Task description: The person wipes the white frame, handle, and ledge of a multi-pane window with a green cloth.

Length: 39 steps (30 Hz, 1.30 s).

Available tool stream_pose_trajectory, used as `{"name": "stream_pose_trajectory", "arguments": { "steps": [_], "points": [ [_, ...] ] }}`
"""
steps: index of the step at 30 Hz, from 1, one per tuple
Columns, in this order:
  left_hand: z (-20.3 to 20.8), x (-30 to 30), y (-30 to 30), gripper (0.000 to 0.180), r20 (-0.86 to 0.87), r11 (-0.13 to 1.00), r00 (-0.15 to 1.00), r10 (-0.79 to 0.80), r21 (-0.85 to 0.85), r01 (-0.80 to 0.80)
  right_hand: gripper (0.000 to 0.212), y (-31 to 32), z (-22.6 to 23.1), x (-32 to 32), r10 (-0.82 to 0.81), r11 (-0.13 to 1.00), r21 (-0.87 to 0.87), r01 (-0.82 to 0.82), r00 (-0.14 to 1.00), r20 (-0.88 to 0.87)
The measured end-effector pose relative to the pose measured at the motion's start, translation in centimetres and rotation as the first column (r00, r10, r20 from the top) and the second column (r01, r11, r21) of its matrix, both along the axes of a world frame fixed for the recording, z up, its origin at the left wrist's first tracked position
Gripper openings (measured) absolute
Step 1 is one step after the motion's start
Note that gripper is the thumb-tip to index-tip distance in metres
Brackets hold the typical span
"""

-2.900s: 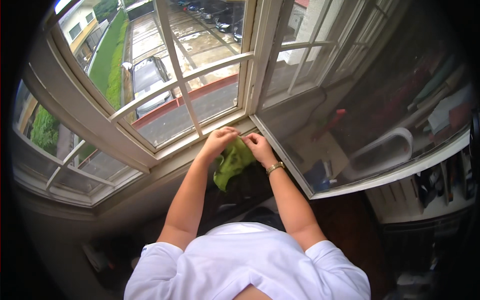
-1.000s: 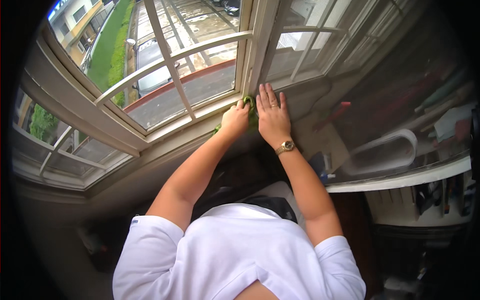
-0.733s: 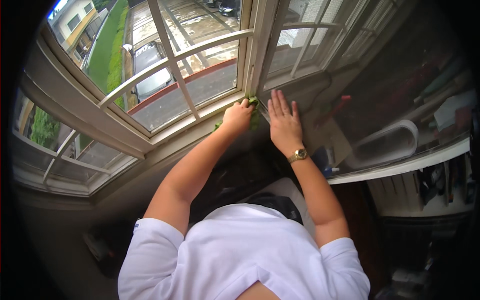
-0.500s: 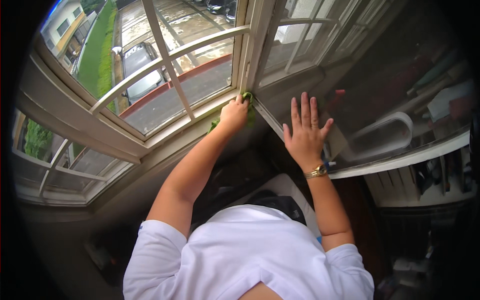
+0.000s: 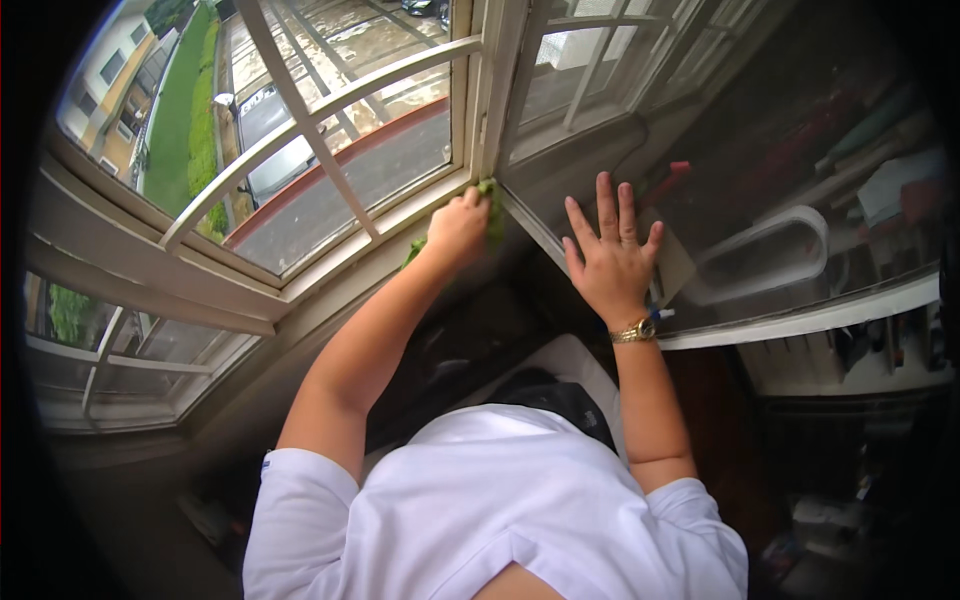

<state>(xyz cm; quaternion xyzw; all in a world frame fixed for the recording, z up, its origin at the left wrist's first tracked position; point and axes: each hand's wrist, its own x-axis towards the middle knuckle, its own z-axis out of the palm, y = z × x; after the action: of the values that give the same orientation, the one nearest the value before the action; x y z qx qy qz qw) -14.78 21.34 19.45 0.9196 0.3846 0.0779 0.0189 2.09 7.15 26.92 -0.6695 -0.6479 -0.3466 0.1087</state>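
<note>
My left hand (image 5: 460, 228) is closed on a green cloth (image 5: 492, 205) at the corner where the window sill meets the glass panel. Part of the cloth hangs out below the wrist, and the rest is hidden under my fingers. My right hand (image 5: 614, 262) is open, fingers spread, laid against the dark glass panel (image 5: 740, 180) on the right. A gold watch sits on that wrist. White muntins divide the panes of the window (image 5: 390, 120) beyond my left hand.
The panel's pale lower edge (image 5: 800, 318) curves below my right hand. Through the glass show a white oblong frame (image 5: 770, 262) and a red object (image 5: 680, 172). A second paned window (image 5: 120, 350) stands at the left. A shelf (image 5: 800, 370) with several items is at lower right.
The view has shifted slightly, so the window sits a little further left. My left hand stays at the sill corner with the cloth. The fingers of my right hand have spread differently.
</note>
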Motion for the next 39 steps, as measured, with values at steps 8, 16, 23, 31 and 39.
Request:
{"name": "stream_pose_trajectory", "arguments": {
  "steps": [8,16,23,31,39],
  "points": [
    [-0.5,1.7,-1.4,0.036,-0.002,0.998,0.999,0.047,0.049,-0.047,0.042,0.2,-0.5,0.4,-0.027,0.999,0.044,0.025,0.999,0.033],
    [0.6,1.0,-0.4,0.032,0.085,0.969,0.977,0.195,-0.168,-0.179,0.042,0.0,-0.1,0.2,-0.009,0.999,0.040,0.009,1.000,0.011],
    [-0.2,2.6,-3.2,0.035,0.095,0.991,0.995,0.033,-0.129,-0.020,0.042,0.4,-0.3,0.6,-0.026,0.998,0.054,0.024,0.999,0.030],
    [-1.0,0.4,-0.4,0.041,0.129,0.964,0.975,0.183,-0.218,-0.152,0.039,-0.1,0.5,0.0,0.037,0.999,-0.021,-0.038,0.997,-0.068],
    [-1.1,1.4,-3.2,0.043,0.282,0.964,0.933,0.224,-0.207,-0.169,0.041,-0.5,0.0,0.5,0.015,0.999,0.041,-0.016,1.000,0.016]
  ]
}}
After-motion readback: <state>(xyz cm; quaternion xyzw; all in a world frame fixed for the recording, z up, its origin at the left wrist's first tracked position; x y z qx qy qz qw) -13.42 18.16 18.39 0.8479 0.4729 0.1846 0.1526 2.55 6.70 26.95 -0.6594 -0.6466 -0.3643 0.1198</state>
